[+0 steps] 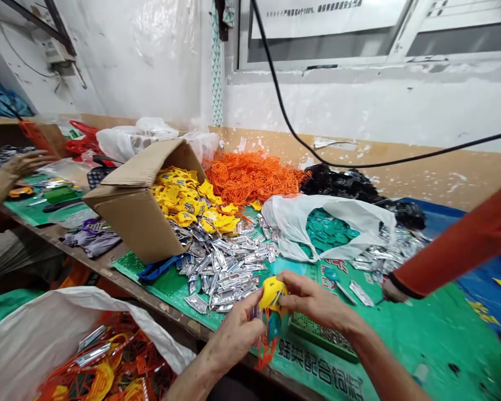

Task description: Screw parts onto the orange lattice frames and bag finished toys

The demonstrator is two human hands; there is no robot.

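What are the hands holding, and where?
A yellow plastic piece, pinched at its edges by the left hand and right hand. An orange mesh strand hangs below it.

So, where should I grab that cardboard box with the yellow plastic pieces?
Probably grab the cardboard box by its solid side wall, coming from the left, away from the open end. It seems to lie tipped, its mouth toward the yellow plastic pieces, and the loose flap looks too floppy to hold.
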